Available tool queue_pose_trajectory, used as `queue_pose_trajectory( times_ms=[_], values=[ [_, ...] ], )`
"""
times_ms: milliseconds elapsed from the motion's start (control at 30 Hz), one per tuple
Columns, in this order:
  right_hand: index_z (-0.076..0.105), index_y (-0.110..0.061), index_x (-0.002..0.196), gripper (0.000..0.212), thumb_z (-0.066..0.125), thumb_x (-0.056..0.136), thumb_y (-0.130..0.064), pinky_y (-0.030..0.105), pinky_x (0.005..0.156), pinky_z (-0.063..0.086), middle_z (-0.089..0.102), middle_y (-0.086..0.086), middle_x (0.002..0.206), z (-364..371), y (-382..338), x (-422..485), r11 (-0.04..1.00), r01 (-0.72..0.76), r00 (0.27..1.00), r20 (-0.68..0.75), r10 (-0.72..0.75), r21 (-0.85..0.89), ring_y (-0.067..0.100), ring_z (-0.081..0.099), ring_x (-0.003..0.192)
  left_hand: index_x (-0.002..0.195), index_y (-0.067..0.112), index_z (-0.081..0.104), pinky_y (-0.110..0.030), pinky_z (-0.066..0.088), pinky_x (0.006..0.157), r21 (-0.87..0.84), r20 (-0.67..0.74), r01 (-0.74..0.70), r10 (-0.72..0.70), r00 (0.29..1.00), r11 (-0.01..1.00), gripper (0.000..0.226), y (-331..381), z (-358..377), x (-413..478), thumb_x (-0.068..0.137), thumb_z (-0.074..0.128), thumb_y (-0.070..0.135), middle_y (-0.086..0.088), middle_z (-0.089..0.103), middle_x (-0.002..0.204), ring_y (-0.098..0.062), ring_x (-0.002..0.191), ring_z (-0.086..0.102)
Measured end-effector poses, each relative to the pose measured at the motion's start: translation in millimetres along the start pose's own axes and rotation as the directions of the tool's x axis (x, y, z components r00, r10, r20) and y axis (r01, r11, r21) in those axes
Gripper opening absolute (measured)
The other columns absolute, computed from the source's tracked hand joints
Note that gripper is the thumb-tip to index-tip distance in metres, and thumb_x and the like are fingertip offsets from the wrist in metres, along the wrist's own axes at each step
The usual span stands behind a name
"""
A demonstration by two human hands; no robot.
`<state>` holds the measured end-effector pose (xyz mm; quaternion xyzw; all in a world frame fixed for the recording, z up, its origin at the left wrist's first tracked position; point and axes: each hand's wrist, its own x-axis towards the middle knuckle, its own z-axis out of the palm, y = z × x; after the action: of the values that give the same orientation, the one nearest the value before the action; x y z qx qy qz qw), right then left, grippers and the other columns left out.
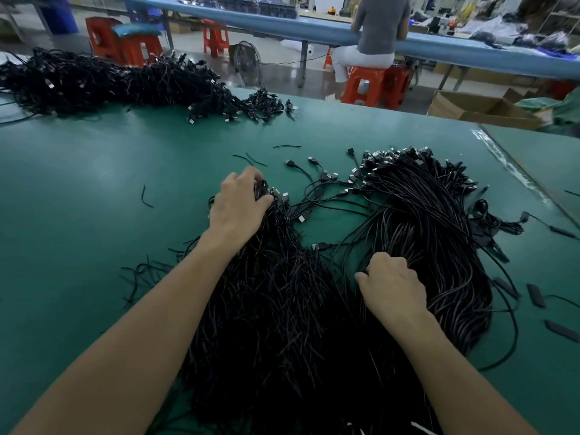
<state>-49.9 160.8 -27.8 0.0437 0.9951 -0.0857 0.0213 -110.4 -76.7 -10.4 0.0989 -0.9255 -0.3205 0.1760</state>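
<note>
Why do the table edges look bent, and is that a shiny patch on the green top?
Head view: the wide-angle lens bows the blue bench and the far edge of the green table; yes, a pale glare patch sits left of the left hand; black cables beside the right hand lose detail in darkness.

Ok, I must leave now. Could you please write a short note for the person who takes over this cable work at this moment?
Left-hand grip holds the plug ends of the near bundle.
Right-hand grip is curled on cables at the inner edge of the right pile.
Far pile lies apart at the back left of the table, perhaps finished.
Left to do: both near heaps look unsorted, loose cables lie between them, and short ties lie scattered.
</note>
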Motion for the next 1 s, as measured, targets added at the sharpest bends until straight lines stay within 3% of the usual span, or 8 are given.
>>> queue_pose_trajectory(
  times_ms=[133,267,400,533,700,800,900,1000],
  values=[
    [0.045,-0.010,0.079,0.026,0.048,0.100,-0.025,0.032,0.057,0.040,0.055,0.008,0.084,-0.7,-1.6,9.1,0.997,-0.070,0.996,0.064,0.067,0.042,0.026,0.052,0.069,0.118,0.029,0.065,-0.038,0.047,0.075,0.125,0.027,-0.008,0.004,1.000,0.992,0.033,6.6,8.6,1.2,0.094,0.059,0.051,-0.003,0.055,0.111,-0.027,0.091,0.061],
    [0.043,-0.008,0.076,0.029,0.041,0.103,-0.015,0.030,0.057,0.040,0.056,0.009,0.082,-5.0,-1.9,20.6,0.941,-0.048,0.990,0.142,0.000,0.335,0.024,0.053,0.065,0.121,0.026,0.065,-0.034,0.041,0.069,0.219,0.051,-0.111,0.102,0.993,0.969,0.031,14.4,9.2,-2.9,0.095,0.059,0.041,-0.003,0.053,0.117,-0.019,0.081,0.051],
    [0.038,-0.013,0.070,0.034,0.041,0.104,-0.008,0.020,0.042,0.036,0.034,0.004,0.066,-18.3,-10.2,22.4,0.414,-0.249,0.964,0.264,0.022,0.875,0.014,0.029,0.054,0.122,0.032,0.063,-0.031,0.049,0.071,0.201,0.159,-0.395,0.368,0.916,0.896,0.028,26.9,9.5,-21.7,0.094,0.062,0.031,0.008,0.056,0.101,-0.012,0.088,0.057],
    [0.052,-0.012,0.083,0.019,0.045,0.100,-0.017,0.034,0.055,0.033,0.041,-0.001,0.067,-30.7,-26.8,9.9,0.524,-0.083,0.996,0.079,0.030,0.848,0.014,0.035,0.058,0.139,0.039,0.046,-0.030,0.051,0.074,0.008,0.319,-0.521,0.492,0.810,0.853,0.056,36.8,19.9,-40.0,0.089,0.071,0.036,0.021,0.054,0.088,-0.004,0.085,0.056],
    [0.045,-0.025,0.057,0.030,0.046,0.087,-0.020,0.025,0.042,0.022,0.034,-0.011,0.048,-63.9,-51.2,-29.4,0.332,0.152,0.966,-0.069,-0.249,0.931,0.007,0.025,0.041,0.155,0.039,0.019,-0.047,0.052,0.093,-0.388,0.471,-0.341,0.502,0.726,0.856,0.082,50.9,27.0,-46.3,0.089,0.061,0.010,-0.004,0.064,0.121,-0.016,0.100,0.063],
    [0.048,-0.023,0.056,0.032,0.048,0.088,-0.016,0.021,0.041,0.024,0.038,-0.013,0.044,-66.5,-52.3,-42.5,0.438,0.274,0.916,-0.093,-0.390,0.856,0.003,0.030,0.038,0.153,0.029,0.018,-0.051,0.038,0.111,-0.485,0.425,-0.380,0.592,0.685,0.788,0.081,59.3,20.4,-55.6,0.086,0.052,-0.003,-0.020,0.053,0.137,-0.029,0.124,0.053],
    [0.051,-0.021,0.056,0.040,0.051,0.096,-0.012,0.014,0.041,0.027,0.043,-0.012,0.042,-61.6,-48.9,-47.0,0.507,0.373,0.877,-0.116,-0.467,0.777,0.003,0.037,0.037,0.140,0.043,0.025,-0.042,0.028,0.118,-0.682,0.402,-0.240,0.628,0.666,0.691,0.056,66.1,7.5,-70.5,0.090,0.041,0.026,-0.030,0.047,0.140,-0.031,0.132,0.044],
    [0.051,-0.018,0.059,0.043,0.050,0.101,-0.029,0.014,0.042,0.030,0.045,-0.012,0.044,-58.8,-46.8,-48.4,0.543,0.473,0.838,-0.163,-0.521,0.693,0.005,0.040,0.039,0.138,0.039,0.037,-0.042,0.028,0.118,-0.598,0.466,-0.194,0.534,0.706,0.778,0.049,64.9,13.8,-65.1,0.092,0.048,0.053,-0.023,0.047,0.143,-0.031,0.136,0.041]
  ],
)
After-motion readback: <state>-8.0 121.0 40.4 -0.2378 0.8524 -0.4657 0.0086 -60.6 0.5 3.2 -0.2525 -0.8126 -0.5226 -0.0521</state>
